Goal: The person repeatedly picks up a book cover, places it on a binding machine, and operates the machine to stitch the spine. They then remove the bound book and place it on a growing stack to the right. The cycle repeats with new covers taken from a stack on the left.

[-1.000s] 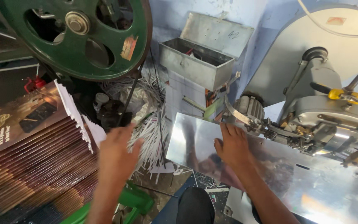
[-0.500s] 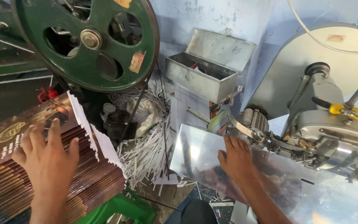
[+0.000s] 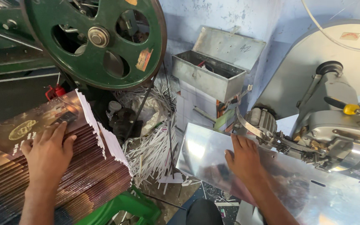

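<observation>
My left hand lies flat, fingers spread, on top of a tall fanned stack of dark brown printed card sheets at the left. My right hand rests palm down on the shiny metal machine table at the right, close to the machine's metal strap and feed parts. Neither hand grips anything. The stack leans on a green plastic stool.
A big green flywheel hangs at the upper left. An open grey metal box sits against the blue wall. White paper trimmings litter the floor between stack and table. A grey machine body with a yellow handle stands at right.
My left hand swung from the middle gap leftward onto the card stack and now lies flat on its top sheet. My right hand stayed on the metal table.
</observation>
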